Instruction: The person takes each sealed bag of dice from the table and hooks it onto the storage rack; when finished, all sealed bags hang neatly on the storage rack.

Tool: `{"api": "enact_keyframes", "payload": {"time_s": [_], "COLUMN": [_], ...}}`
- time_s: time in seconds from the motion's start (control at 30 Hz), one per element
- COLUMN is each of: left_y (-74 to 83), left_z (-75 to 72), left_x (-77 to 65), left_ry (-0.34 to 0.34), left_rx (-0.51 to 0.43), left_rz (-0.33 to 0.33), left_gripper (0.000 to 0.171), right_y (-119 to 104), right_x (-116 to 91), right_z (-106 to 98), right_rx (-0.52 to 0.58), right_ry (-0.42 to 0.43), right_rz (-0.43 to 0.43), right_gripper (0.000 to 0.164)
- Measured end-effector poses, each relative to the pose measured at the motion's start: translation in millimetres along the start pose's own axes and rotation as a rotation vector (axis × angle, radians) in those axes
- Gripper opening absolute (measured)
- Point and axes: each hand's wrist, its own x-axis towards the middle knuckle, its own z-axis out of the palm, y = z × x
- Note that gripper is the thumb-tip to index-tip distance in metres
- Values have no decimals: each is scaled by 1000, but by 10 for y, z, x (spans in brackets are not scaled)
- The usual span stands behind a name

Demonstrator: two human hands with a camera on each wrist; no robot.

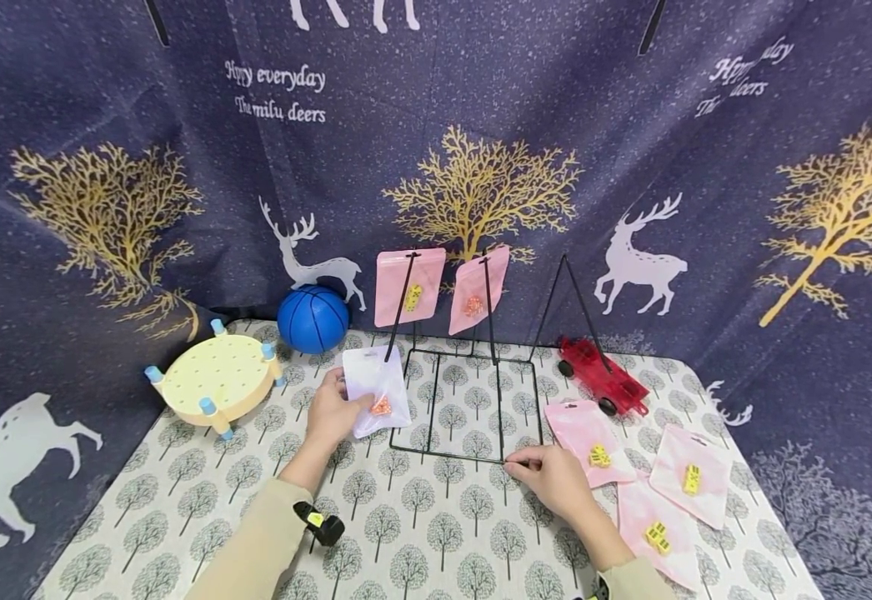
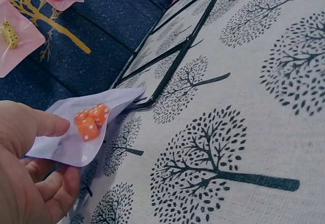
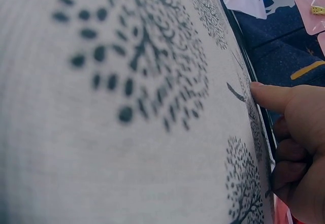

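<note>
My left hand pinches a pale lavender zip pouch by its side, the thumb on its front and the other fingers behind. Orange dice show inside. In the head view the pouch's top overlaps the front end of the left hook of a black wire display rack. My right hand grips the rack's base at its front right corner, with thumb and fingertips at the wire. Two pink pouches hang on the rack's hooks, one with yellow dice, the other with orange dice.
Right of the rack lie several pink pouches with yellow dice, beside my right forearm. A red toy cart sits behind them. At the back left are a blue ball and an upturned cream stool. A dark patterned cloth hangs behind.
</note>
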Motion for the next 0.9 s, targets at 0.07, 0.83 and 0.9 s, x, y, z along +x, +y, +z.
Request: {"api": "enact_keyframes", "payload": {"time_s": [0.07,0.83,0.9], "left_y": [2,55,72], "left_z": [-8,-163,-180], "left_x": [-11,-206,-233], "left_ry": [4,83,71], "left_rx": [-24,-104,-123], "left_rz": [11,362,382], "left_gripper": [66,16,15], "right_y": [4,-27,-28], "right_x": [-2,-9,-11], "right_z": [2,-18,-18], "right_rx": [2,18,22], "right_ry": [-2,-34,-37], "right_rz": [4,43,46], "right_gripper": [9,9,10]}}
